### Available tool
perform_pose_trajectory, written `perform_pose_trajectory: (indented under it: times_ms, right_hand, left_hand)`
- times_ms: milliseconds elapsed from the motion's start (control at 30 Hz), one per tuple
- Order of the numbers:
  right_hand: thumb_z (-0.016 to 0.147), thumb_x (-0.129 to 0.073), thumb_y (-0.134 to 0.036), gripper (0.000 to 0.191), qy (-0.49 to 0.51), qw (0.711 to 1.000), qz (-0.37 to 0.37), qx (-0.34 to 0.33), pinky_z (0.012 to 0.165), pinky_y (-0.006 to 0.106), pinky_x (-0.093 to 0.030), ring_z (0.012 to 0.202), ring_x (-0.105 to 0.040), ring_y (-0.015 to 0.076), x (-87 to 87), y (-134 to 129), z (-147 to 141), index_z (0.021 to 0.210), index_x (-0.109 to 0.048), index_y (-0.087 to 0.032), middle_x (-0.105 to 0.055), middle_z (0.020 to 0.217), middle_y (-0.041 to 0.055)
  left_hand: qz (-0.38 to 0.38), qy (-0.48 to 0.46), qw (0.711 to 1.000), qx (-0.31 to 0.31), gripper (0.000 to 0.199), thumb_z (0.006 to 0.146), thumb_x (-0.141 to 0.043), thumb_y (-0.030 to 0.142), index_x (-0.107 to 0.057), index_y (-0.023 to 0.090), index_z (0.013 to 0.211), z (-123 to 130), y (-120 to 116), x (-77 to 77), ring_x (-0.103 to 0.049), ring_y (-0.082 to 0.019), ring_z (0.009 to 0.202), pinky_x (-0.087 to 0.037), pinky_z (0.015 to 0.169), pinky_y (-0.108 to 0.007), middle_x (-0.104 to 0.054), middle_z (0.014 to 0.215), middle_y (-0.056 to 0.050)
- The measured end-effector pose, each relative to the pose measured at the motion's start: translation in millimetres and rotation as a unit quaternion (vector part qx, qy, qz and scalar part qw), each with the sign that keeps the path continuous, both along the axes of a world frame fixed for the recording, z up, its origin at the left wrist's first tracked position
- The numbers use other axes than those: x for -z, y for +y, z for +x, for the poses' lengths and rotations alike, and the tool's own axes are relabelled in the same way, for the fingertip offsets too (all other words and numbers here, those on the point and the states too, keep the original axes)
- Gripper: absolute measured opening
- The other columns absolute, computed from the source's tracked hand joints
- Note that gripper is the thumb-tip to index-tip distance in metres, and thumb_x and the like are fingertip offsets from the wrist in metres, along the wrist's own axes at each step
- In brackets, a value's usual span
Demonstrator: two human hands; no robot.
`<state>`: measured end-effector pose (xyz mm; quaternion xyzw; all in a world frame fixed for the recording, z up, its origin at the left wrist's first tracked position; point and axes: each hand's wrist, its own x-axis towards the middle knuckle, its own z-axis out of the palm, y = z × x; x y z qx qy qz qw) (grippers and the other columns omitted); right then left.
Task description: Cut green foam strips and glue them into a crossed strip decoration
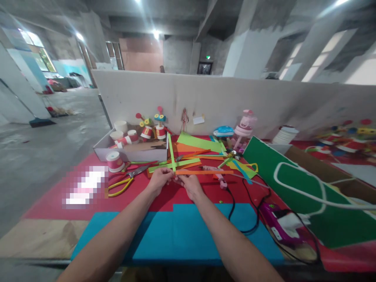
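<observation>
My left hand and my right hand meet at the middle of the table, fingers pinched close together. Between them two paper strips join at a corner. The light green strip points away from me, and its lower end is at my left fingertips. From my right fingertips an orange strip runs out to the right. A pink glue gun lies just beyond the orange strip, right of my right hand. Scissors with yellow and red handles rest left of my left hand.
A box of paper cups stands back left, beside one upright cup. Green and orange paper sheets lie behind my hands. At right are black cables, a purple power strip and a green board.
</observation>
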<state>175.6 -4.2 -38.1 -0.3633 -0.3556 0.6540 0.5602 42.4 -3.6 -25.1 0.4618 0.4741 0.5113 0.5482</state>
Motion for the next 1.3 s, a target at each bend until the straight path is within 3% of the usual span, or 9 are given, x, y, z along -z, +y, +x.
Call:
perform_pose_trajectory:
  times_ms: [200, 333, 467, 633, 733, 833, 1100, 1300]
  right_hand:
    - [0.044, -0.084, -0.029, 0.038, -0.014, 1.000, -0.024, 0.006, 0.064, 0.026, -0.053, 0.055, -0.061, 0.0104, 1.1, 2.4, 0.5, 0.075, -0.067, -0.015, -0.068, 0.062, 0.0004]
    - [0.048, -0.082, -0.036, 0.036, -0.032, 0.999, 0.002, 0.033, 0.062, 0.026, -0.052, 0.054, -0.062, 0.0113, 3.0, 6.8, 2.2, 0.074, -0.069, -0.015, -0.069, 0.065, 0.0019]
    - [0.052, -0.081, -0.038, 0.033, -0.036, 0.997, 0.009, 0.068, 0.058, 0.024, -0.051, 0.057, -0.062, 0.0125, 3.2, 8.6, 3.3, 0.073, -0.068, -0.015, -0.068, 0.065, 0.0012]
    - [0.053, -0.080, -0.033, 0.030, -0.019, 0.997, 0.009, 0.077, 0.057, 0.021, -0.049, 0.055, -0.058, 0.0092, 1.5, 6.0, 2.4, 0.074, -0.067, -0.016, -0.064, 0.062, -0.0021]
    - [0.052, -0.081, -0.033, 0.032, -0.002, 0.998, 0.007, 0.061, 0.061, 0.023, -0.051, 0.057, -0.058, 0.0092, 0.9, 5.5, 2.7, 0.074, -0.066, -0.016, -0.064, 0.063, -0.0024]
    - [0.049, -0.083, -0.033, 0.034, 0.005, 0.999, 0.000, 0.040, 0.066, 0.026, -0.052, 0.059, -0.060, 0.0100, -0.1, 5.2, 2.6, 0.073, -0.066, -0.016, -0.063, 0.062, -0.0028]
    - [0.045, -0.086, -0.031, 0.038, 0.042, 0.998, -0.026, -0.025, 0.070, 0.028, -0.053, 0.060, -0.059, 0.0100, -3.3, 1.9, 2.7, 0.074, -0.067, -0.015, -0.064, 0.062, -0.0016]
    - [0.047, -0.085, -0.030, 0.032, 0.032, 0.999, -0.024, 0.006, 0.064, 0.025, -0.053, 0.058, -0.058, 0.0088, -1.2, 3.5, 1.6, 0.069, -0.065, -0.017, -0.063, 0.060, -0.0034]
  left_hand:
    - [0.004, 0.009, 1.000, 0.005, 0.024, 0.057, -0.073, 0.033, -0.062, 0.013, 0.065, 0.8, 1.2, 3.0, -0.043, -0.006, 0.042, -0.031, 0.042, -0.018, -0.055, 0.050, 0.001]
    - [-0.003, -0.021, 0.999, 0.028, 0.030, 0.060, -0.074, 0.038, -0.065, 0.012, 0.074, 1.2, 2.9, 6.0, -0.047, -0.007, 0.047, -0.033, 0.045, -0.019, -0.060, 0.058, -0.001]
    - [0.043, 0.020, 0.999, 0.023, 0.032, 0.059, -0.074, 0.031, -0.061, 0.015, 0.084, 4.3, 2.8, 7.4, -0.048, -0.007, 0.048, -0.035, 0.045, -0.019, -0.059, 0.063, 0.002]
    - [0.109, 0.078, 0.991, 0.025, 0.032, 0.057, -0.077, 0.028, -0.056, 0.016, 0.079, 11.2, -4.3, 1.0, -0.052, -0.008, 0.057, -0.039, 0.052, -0.018, -0.059, 0.067, 0.002]
    - [0.099, 0.068, 0.993, 0.017, 0.032, 0.064, -0.073, 0.039, -0.056, 0.018, 0.080, 13.6, -8.5, -2.2, -0.049, -0.007, 0.050, -0.037, 0.047, -0.018, -0.057, 0.062, 0.004]
    - [0.089, 0.058, 0.994, -0.028, 0.032, 0.071, -0.067, 0.046, -0.056, 0.018, 0.081, 12.8, -8.4, -2.5, -0.044, -0.007, 0.043, -0.033, 0.042, -0.019, -0.052, 0.053, 0.005]
    - [0.053, -0.021, 0.997, -0.046, 0.032, 0.061, -0.076, 0.037, -0.056, 0.016, 0.074, 7.0, -0.7, -0.6, -0.047, -0.008, 0.045, -0.037, 0.043, -0.020, -0.053, 0.051, 0.004]
    - [0.036, -0.044, 0.998, -0.026, 0.032, 0.060, -0.076, 0.037, -0.059, 0.014, 0.072, 7.3, -0.5, 2.0, -0.047, -0.008, 0.046, -0.036, 0.044, -0.020, -0.055, 0.053, 0.002]
